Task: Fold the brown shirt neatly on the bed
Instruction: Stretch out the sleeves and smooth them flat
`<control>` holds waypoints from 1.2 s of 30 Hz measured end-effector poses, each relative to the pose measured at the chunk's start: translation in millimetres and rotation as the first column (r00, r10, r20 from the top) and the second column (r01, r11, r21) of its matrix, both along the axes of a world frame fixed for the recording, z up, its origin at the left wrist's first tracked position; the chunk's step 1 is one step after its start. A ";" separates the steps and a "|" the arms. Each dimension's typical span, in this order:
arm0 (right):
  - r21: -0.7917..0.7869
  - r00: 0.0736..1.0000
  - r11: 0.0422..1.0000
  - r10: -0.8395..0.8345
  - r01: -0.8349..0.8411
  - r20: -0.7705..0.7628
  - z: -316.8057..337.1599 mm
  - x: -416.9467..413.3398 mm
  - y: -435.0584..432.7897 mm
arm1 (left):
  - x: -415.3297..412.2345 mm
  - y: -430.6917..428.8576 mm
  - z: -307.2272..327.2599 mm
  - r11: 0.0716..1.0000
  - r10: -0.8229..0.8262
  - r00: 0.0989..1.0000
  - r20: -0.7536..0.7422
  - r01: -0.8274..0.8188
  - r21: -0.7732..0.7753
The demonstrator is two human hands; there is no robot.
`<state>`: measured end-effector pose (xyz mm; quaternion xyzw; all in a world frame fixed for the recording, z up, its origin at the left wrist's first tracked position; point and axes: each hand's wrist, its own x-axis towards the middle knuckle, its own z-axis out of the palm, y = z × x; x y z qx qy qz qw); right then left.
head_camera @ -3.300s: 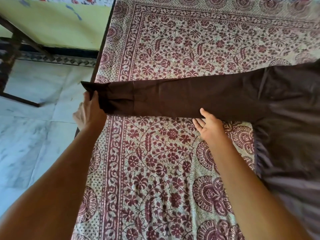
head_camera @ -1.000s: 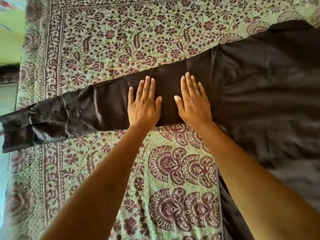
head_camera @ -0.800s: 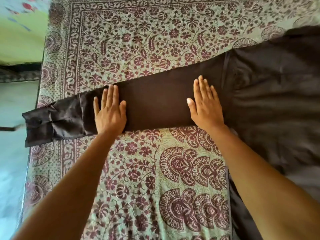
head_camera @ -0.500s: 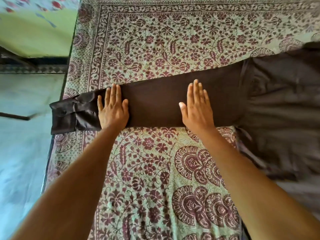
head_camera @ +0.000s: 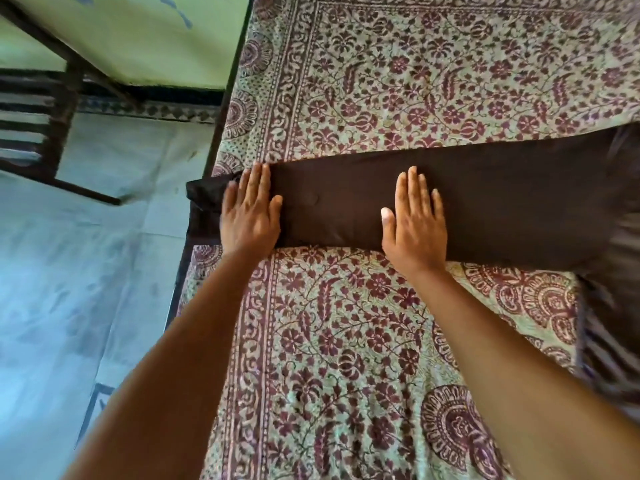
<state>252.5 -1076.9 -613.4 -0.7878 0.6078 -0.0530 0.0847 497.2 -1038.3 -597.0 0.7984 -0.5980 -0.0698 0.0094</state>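
Observation:
The brown shirt [head_camera: 512, 199] lies on the bed [head_camera: 363, 341], its long sleeve stretched flat leftward to the bed's left edge. The shirt body runs off the right side of the view. My left hand [head_camera: 251, 211] rests flat, palm down, on the sleeve near its cuff, and the cuff end [head_camera: 204, 199] hangs just over the bed edge. My right hand [head_camera: 415, 220] lies flat on the middle of the sleeve, fingers together and pointing away from me. Neither hand grips the cloth.
The bed carries a cream and maroon floral printed sheet. Left of the bed is pale tiled floor [head_camera: 86, 289]. A dark wooden frame [head_camera: 52, 109] stands at the upper left by a yellow-green wall [head_camera: 156, 36].
My left hand has slid left along the sleeve to the cuff while the right hand stayed pressed mid-sleeve. The sleeve looks flatter, and the view has shifted left.

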 end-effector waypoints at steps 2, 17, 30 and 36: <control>-0.006 1.000 1.000 -0.001 0.001 -0.001 -0.3 -1.0 -0.1 | 13.3 4.2 1.7 0.996 0.089 0.995 0.038 -0.090 0.027; -0.013 1.000 1.000 -0.001 0.001 -0.018 0.8 0.6 0.3 | -11.3 -0.1 -0.8 0.985 0.170 0.985 0.002 -0.170 0.032; -0.023 1.000 1.000 0.001 -0.001 0.008 -2.3 -0.9 1.1 | -77.9 -9.5 -1.2 0.986 0.164 0.983 -0.079 -0.163 0.024; 0.013 1.000 1.000 -0.003 0.003 -0.012 -0.5 2.4 -1.5 | -10.7 13.7 2.3 0.982 0.186 0.982 -0.014 -0.185 0.045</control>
